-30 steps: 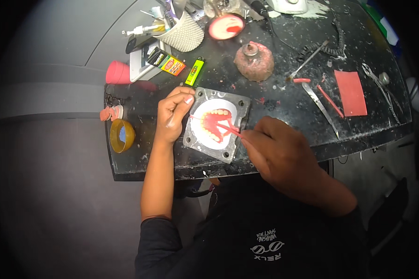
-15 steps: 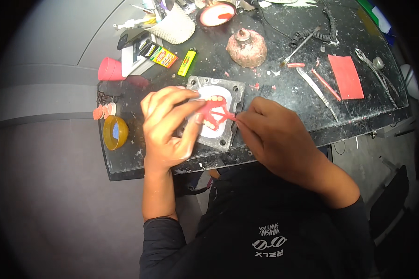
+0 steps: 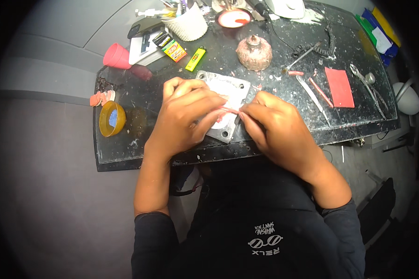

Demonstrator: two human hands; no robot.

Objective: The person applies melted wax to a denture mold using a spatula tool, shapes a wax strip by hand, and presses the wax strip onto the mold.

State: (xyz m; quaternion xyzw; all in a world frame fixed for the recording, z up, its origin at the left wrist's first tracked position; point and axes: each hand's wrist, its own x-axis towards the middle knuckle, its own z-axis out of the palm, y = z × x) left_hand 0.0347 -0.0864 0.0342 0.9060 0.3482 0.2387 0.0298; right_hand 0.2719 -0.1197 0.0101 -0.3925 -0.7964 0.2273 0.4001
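A grey metal dental flask point(image 3: 245, 86) with white plaster point(image 3: 235, 93) in it lies near the desk's front edge. Over it my left hand point(image 3: 184, 114) and my right hand point(image 3: 279, 124) are closed, facing each other. Between their fingertips stretches a thin pink wax strip point(image 3: 230, 110), pinched at its right end by my right thumb and forefinger. Its left end meets my left fingertips, which look pinched on it. Part of a pink piece point(image 3: 219, 119) shows on the plaster below the strip; my left hand hides most of the flask's left side.
Behind the flask stand a wax-crusted spirit lamp point(image 3: 254, 55) and a yellow-green lighter point(image 3: 196, 59). To the right lie a metal knife point(image 3: 313, 100), a pink wax sheet point(image 3: 339, 87) and pliers point(image 3: 370, 88). At left are an amber bowl point(image 3: 112, 119) and a pink cup point(image 3: 117, 56).
My left hand has moved from the flask's teeth and gum piece toward the strip, its fingers drawn together. My right hand still pinches the strip. The whole view has shifted slightly.
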